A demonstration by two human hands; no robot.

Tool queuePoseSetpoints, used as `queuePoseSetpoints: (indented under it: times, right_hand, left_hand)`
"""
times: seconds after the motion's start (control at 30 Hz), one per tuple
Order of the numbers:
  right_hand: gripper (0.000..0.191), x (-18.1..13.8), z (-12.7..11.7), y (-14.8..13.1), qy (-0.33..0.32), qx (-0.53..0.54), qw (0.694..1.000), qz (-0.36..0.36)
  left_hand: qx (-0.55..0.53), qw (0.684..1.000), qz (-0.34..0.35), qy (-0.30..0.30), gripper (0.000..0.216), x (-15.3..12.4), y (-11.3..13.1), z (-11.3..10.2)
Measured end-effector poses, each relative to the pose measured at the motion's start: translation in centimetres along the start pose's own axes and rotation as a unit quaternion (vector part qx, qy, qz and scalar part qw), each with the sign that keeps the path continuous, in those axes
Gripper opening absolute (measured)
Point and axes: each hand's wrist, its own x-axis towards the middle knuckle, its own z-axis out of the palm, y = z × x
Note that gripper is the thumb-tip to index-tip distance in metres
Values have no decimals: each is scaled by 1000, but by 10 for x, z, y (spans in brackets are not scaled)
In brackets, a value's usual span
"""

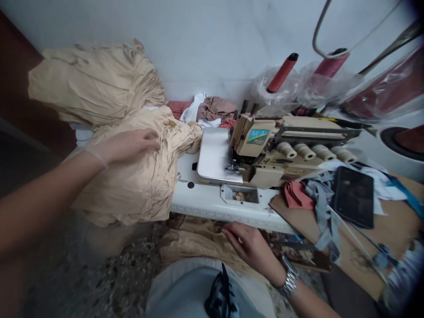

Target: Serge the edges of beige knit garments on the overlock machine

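A large heap of beige fabric pieces [132, 185] lies over the left end of the sewing table. My left hand [135, 143] rests on top of this heap, its fingers stretched loosely across the cloth. An overlock sewing machine [255, 137], marked "700", stands to the right of the heap with its pale metal plate [215, 154] bare. My right hand [247, 243] is at the table's front edge, thumb and fingertips drawn together in a pinch; whatever is between them, if anything, cannot be made out. Below it, more beige cloth [185, 240] lies under the table edge.
Another beige bundle [96, 84] is stacked against the wall. Brown, white and red scraps [212, 110] lie behind the machine. Thread cones [283, 73] stand at the back right. On the right, a black phone [354, 196] and grey strips [323, 212] lie on a brown board [361, 260].
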Motion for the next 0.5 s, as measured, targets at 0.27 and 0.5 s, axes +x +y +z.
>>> queuePoseSetpoints:
  times: [0.27, 0.5]
  right_hand:
    - [21, 15, 4, -5, 10, 11, 999, -37]
    - [17, 37, -8, -18, 76, 47, 994, -66]
  left_hand:
    - [103, 988, 36, -114, 60, -5, 4, -16]
    - [104, 988, 110, -6, 58, 3, 24, -31]
